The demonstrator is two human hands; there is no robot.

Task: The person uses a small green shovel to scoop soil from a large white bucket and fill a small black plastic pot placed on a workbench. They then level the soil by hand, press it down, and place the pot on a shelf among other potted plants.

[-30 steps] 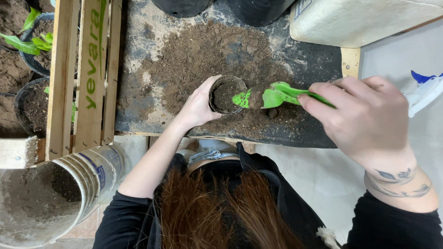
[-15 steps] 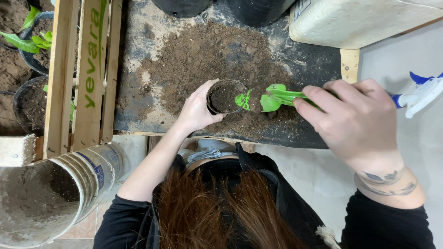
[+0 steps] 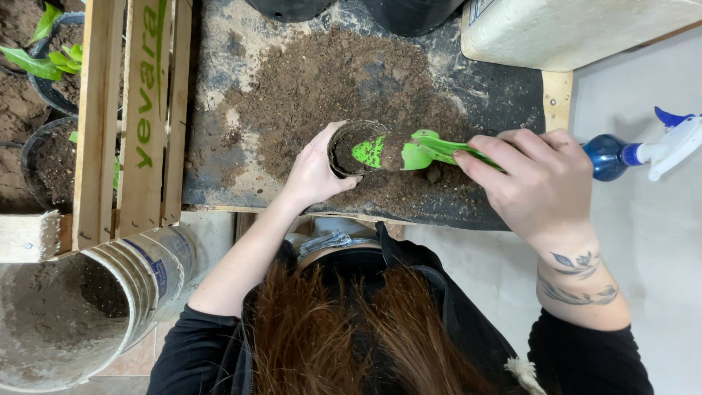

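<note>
My left hand (image 3: 316,172) wraps around a small dark pot (image 3: 349,148) that stands on the soil-covered work board (image 3: 219,175). My right hand (image 3: 532,186) grips the handle of a bright green plastic trowel (image 3: 418,150). The trowel's blade carries soil and reaches over the pot's rim, its tip inside the pot. A heap of loose brown soil (image 3: 329,77) lies on the board just behind the pot.
A wooden crate (image 3: 139,117) stands left of the board, with potted green plants (image 3: 36,62) beyond it. A white bucket of soil (image 3: 66,314) sits at lower left. A blue-and-white spray bottle (image 3: 643,150) lies at right. A white bag (image 3: 578,29) and black pots (image 3: 409,11) line the far edge.
The trowel has moved left with my right hand, from beside the pot to over its rim. My left hand keeps its hold on the pot.
</note>
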